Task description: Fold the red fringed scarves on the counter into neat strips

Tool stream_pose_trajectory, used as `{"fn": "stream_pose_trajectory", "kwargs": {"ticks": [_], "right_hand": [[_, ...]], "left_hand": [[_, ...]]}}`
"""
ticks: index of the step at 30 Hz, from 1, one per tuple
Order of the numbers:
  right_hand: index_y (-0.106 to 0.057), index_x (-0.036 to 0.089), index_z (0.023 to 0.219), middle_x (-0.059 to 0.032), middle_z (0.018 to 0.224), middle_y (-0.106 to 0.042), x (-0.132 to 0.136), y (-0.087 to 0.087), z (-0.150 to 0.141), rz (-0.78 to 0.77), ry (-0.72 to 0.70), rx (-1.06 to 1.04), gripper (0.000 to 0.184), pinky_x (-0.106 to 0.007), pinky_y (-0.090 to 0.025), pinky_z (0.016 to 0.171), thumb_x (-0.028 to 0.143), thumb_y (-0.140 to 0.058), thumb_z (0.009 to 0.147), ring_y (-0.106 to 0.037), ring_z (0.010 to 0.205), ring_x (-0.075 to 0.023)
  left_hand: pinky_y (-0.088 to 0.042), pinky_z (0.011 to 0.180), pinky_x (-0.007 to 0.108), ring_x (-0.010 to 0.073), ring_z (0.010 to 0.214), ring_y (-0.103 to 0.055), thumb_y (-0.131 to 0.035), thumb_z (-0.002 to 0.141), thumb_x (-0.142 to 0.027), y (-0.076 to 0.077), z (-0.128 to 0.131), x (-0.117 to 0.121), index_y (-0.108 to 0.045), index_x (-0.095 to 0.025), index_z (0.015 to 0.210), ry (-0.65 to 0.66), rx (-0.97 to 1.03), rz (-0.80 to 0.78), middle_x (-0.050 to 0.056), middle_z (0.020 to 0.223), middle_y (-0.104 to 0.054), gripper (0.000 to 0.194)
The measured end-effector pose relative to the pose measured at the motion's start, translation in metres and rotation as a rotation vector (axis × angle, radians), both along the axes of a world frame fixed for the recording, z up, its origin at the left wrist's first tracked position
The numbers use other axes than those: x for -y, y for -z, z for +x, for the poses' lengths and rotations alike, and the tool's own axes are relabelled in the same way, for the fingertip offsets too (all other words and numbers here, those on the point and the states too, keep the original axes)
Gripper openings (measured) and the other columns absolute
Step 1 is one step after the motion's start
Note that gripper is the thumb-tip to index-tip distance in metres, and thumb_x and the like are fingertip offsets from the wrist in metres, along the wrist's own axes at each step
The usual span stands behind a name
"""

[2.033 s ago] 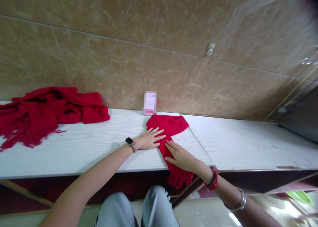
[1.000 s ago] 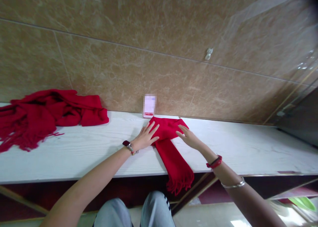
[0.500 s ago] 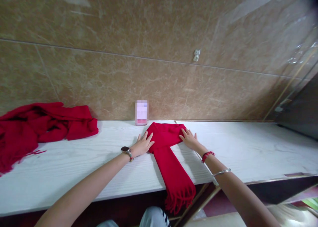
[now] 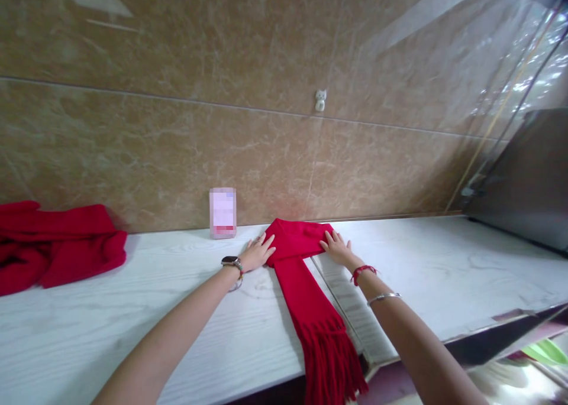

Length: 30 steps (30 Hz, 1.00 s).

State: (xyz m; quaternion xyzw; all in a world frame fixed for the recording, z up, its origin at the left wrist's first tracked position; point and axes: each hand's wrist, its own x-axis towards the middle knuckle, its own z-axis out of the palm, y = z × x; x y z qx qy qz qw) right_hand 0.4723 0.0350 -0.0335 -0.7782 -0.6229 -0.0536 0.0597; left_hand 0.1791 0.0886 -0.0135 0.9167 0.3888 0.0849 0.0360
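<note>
A red fringed scarf (image 4: 297, 239) lies folded on the white tabletop, its upper part set crosswise near the wall. One long tail runs toward me, and its fringe (image 4: 335, 363) hangs past the front edge. Resting on the scarf's left corner is my left hand (image 4: 257, 253), fingers spread, a watch on that wrist. My right hand (image 4: 338, 248) lies on the right end of the folded part with its fingers apart. Neither hand grips the cloth.
A second red scarf (image 4: 84, 245) lies bunched at the left. Behind my left hand, a phone (image 4: 223, 213) leans against the tiled wall (image 4: 177, 151). A seam (image 4: 331, 290) crosses the white tabletop (image 4: 426, 269). A dark grey panel (image 4: 523, 180) stands at the right.
My view has turned to the right. The scarf and both hands have shifted right across the tabletop, farther from the phone and over the seam. My fingers stay spread.
</note>
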Motion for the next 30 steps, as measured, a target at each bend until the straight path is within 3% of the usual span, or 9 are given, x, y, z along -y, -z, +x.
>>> {"fn": "stream_pose_trajectory", "kwargs": {"ticks": [7,20,26,30], "right_hand": [[-0.018,0.019,0.14,-0.0145,0.147,-0.015,-0.026,0.006,0.014,-0.007,0.033,-0.13,0.056,-0.062,-0.019,0.097,0.047,-0.02,0.091,-0.012,0.133,-0.03],[-0.017,0.02,0.14,-0.0115,0.148,-0.013,-0.031,0.003,0.02,-0.041,0.088,-0.11,0.058,-0.063,-0.018,0.098,0.048,-0.018,0.09,-0.012,0.134,-0.03],[-0.023,0.016,0.139,-0.0141,0.147,-0.017,-0.015,-0.004,0.01,0.073,0.063,-0.108,0.055,-0.061,-0.021,0.098,0.043,-0.026,0.09,-0.011,0.134,-0.0319],[-0.039,0.014,0.131,-0.0169,0.139,-0.034,0.023,-0.008,-0.015,0.12,-0.111,-0.147,0.048,-0.051,-0.031,0.098,0.035,-0.038,0.087,-0.026,0.13,-0.0299]], "left_hand": [[-0.028,0.098,0.05,0.0282,0.13,-0.027,-0.022,0.093,-0.042,0.003,0.004,0.002,-0.022,-0.018,0.139,-0.049,0.035,0.085,0.02,0.143,-0.022,0.051],[-0.027,0.099,0.049,0.0285,0.127,-0.032,-0.027,0.092,-0.047,0.006,0.015,-0.008,-0.025,-0.028,0.138,-0.106,0.067,0.086,0.011,0.143,-0.029,0.05],[-0.031,0.098,0.038,0.0249,0.123,-0.039,-0.029,0.093,-0.042,0.0,0.013,0.003,-0.028,-0.02,0.137,-0.204,0.18,0.133,0.013,0.138,-0.036,0.05],[-0.035,0.094,0.036,0.024,0.115,-0.045,-0.037,0.09,-0.03,0.003,-0.007,0.017,-0.039,-0.013,0.129,-0.317,0.185,0.151,0.015,0.125,-0.05,0.042]]}}
